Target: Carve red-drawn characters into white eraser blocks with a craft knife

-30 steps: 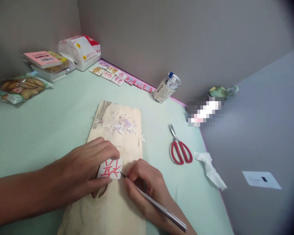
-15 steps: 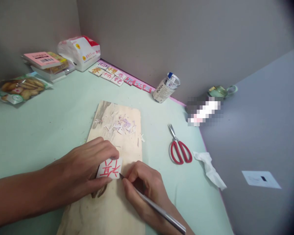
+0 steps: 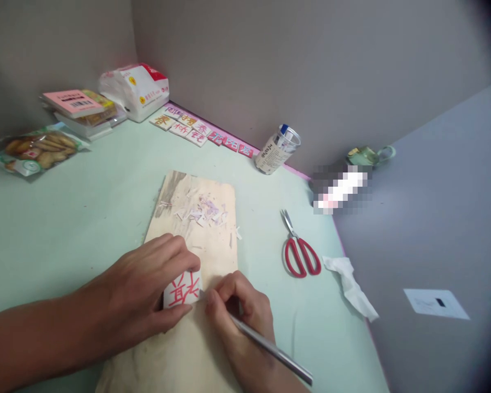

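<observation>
My left hand [image 3: 155,284] is closed around a small white square block [image 3: 184,288] with a red character drawn on it, its thumb on the near edge and its fingers along the far edge. My right hand [image 3: 243,319] grips a slim silver craft knife [image 3: 272,349] like a pen. The knife's tip is at the block's right edge; whether it cuts in cannot be made out. Both hands are over a pale wooden board [image 3: 216,248]. White and purple shavings [image 3: 204,210] are scattered on the board's far end.
Red-handled scissors [image 3: 298,248] and a crumpled tissue [image 3: 352,286] lie to the right. Behind stand a can [image 3: 278,150], several lettered tiles [image 3: 188,128] and a tissue pack [image 3: 137,90]. A snack bag [image 3: 41,150] is at left, near a pink-topped packet [image 3: 73,102].
The block has turned slightly and shifted a little toward me, with my left hand still on it. The knife tip remains at its right edge.
</observation>
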A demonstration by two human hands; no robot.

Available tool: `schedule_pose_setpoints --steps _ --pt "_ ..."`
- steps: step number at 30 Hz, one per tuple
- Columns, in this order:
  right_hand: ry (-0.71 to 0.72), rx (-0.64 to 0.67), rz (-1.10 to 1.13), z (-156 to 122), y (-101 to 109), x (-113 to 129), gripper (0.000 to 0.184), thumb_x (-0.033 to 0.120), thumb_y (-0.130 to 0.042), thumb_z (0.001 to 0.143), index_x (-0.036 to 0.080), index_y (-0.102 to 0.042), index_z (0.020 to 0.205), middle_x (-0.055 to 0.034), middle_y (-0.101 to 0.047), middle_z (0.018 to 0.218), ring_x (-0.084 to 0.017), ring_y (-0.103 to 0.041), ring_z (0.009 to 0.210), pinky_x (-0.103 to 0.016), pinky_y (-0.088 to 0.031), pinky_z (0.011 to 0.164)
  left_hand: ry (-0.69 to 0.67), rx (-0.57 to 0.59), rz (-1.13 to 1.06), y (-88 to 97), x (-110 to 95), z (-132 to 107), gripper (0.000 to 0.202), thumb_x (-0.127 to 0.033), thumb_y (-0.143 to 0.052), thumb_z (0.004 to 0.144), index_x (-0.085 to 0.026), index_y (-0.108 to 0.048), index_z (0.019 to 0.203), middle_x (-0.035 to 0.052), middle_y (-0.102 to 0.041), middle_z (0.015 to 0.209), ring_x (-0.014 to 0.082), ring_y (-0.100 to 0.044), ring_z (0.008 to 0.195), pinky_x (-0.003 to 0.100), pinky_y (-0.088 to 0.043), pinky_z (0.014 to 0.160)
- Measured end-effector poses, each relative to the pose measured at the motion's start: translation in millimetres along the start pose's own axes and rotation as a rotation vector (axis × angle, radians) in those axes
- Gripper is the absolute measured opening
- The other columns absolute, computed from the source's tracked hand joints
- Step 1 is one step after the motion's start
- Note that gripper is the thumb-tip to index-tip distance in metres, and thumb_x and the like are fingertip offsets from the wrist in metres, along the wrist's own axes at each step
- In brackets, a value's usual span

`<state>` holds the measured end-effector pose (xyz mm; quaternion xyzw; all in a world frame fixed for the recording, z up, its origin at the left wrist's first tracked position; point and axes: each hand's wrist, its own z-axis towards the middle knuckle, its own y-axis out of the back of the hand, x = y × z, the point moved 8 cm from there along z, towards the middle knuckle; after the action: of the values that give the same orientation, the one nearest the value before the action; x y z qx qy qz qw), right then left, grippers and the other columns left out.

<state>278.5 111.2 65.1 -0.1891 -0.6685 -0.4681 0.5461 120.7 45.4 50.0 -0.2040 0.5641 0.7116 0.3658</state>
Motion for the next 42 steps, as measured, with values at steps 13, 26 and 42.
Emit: schedule_pose_setpoints --steps 13,26,42 --pt "0.043 -0.052 -0.057 -7 -2 3 0.029 0.021 -0.062 0.097 0.026 -0.048 0.072 0.0057 -0.055 0.061 -0.012 -0.049 0.053 -0.023 -0.04 0.051 -0.005 -0.074 0.099 -3.6 -10 -1 0.039 -0.011 -0.062 0.089 -0.027 -0.061 0.124 0.0 -0.06 0.106 0.0233 -0.063 0.097 0.036 -0.047 0.083" --pt "0.866 -0.118 -0.599 -35 -25 44 0.042 0.001 -0.044 0.113 0.023 -0.056 0.079 -0.0011 -0.058 0.069 -0.019 -0.049 0.063 -0.037 -0.034 0.061 -0.002 -0.055 0.072 -4.9 -11 -2 0.039 -0.01 -0.065 0.086 -0.027 -0.058 0.121 -0.0006 -0.059 0.107 0.023 -0.061 0.096 0.037 -0.046 0.082" --pt "0.928 0.139 -0.667 -32 -21 50 0.049 0.003 -0.04 0.117 0.017 -0.067 0.078 -0.0034 -0.059 0.074 -0.019 -0.051 0.069 -0.035 -0.042 0.067 -0.097 -0.07 0.061 -6.1 -13 1 0.017 -0.011 -0.056 0.093 -0.026 -0.066 0.093 0.0026 -0.055 0.101 0.0238 -0.056 0.09 0.036 -0.041 0.074"
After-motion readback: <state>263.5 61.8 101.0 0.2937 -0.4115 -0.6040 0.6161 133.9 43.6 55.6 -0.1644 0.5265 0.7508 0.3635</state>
